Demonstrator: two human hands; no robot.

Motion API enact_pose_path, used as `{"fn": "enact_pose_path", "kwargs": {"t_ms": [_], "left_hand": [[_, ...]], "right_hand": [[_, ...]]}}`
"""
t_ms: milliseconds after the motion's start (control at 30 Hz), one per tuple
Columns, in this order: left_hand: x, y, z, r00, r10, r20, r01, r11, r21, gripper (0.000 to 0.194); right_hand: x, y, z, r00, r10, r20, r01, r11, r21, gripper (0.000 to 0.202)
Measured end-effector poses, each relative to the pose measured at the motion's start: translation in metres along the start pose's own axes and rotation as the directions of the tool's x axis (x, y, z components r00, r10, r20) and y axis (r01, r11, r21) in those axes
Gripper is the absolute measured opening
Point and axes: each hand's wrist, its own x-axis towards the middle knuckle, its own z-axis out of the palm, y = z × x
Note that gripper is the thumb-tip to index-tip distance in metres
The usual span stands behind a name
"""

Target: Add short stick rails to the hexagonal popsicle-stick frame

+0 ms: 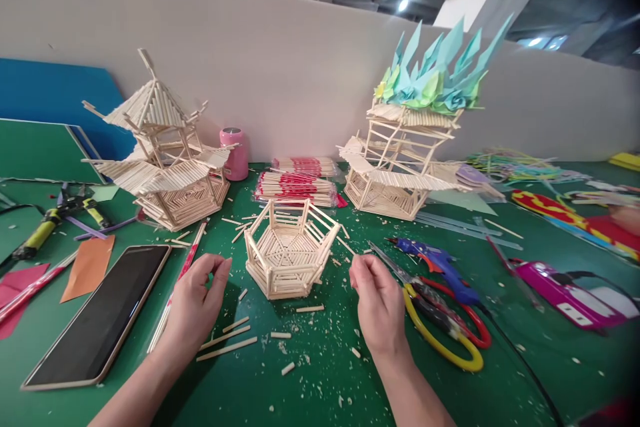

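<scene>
Frame of pale wooden sticks (290, 285) is standing upright on the green table (310, 390), between the two hands and apart from both. The left hand (197, 300) is curving its thumb and forefinger into a loop, tips close together; nothing is showing between them, though whether they are touching I cannot tell. The right hand (379, 297) is holding thumb and forefinger together and seems to be pinching one end of a thin stick (346, 245) that is pointing toward the frame. Short cut sticks (227, 349) are lying on the near side, and a blue glue gun (445, 267) is resting beyond the right hand.

The frame is probably weighing little; it is looking stiff and dry, yet fragile where slim posts are meeting the top rails. Its lower walls, stacked close, are offering the firmest hold: fingers low on opposite sides, squeezing gently. The thin stick is looking easy to snap.
</scene>
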Motion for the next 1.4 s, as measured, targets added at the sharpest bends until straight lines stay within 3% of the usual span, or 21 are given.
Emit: {"fn": "enact_pose_path", "kwargs": {"t_ms": [333,533,667,800,900,1033,1200,1400], "left_hand": [[-0.007,-0.005,0.008,0.998,0.049,-0.025,-0.049,0.998,-0.025,0.038],[-0.009,-0.004,0.008,0.997,0.071,-0.037,-0.073,0.996,-0.057,0.020],[-0.008,-0.004,0.007,0.993,0.072,-0.099,-0.076,0.996,-0.047,0.019],[-0.006,-0.002,-0.005,0.982,0.084,-0.169,-0.086,0.996,0.000,0.023],[-0.015,-0.004,-0.019,0.975,0.173,-0.142,-0.167,0.984,0.056,0.016],[-0.041,-0.010,-0.026,0.945,0.316,0.088,-0.323,0.943,0.079,0.009],[-0.069,-0.003,-0.017,0.879,0.427,0.213,-0.444,0.896,0.034,0.017],[-0.068,0.018,-0.013,0.802,0.492,0.337,-0.535,0.844,0.040,0.016]], "right_hand": [[0.000,0.002,0.001,0.998,-0.015,-0.054,0.021,0.994,0.104,0.041],[0.003,0.001,-0.004,0.998,-0.007,-0.061,0.014,0.993,0.113,0.037],[0.006,0.000,-0.013,0.999,0.027,0.031,-0.029,0.997,0.071,0.018],[0.003,-0.002,-0.024,0.987,-0.010,0.162,0.031,0.991,-0.127,0.015],[-0.003,-0.003,-0.029,0.939,-0.060,0.339,0.151,0.957,-0.249,0.011],[-0.010,0.001,-0.025,0.813,-0.151,0.562,0.358,0.891,-0.279,0.015],[-0.015,0.011,-0.011,0.704,-0.250,0.665,0.567,0.762,-0.313,0.027],[-0.019,0.008,-0.012,0.628,-0.257,0.735,0.703,0.591,-0.395,0.034]]}}
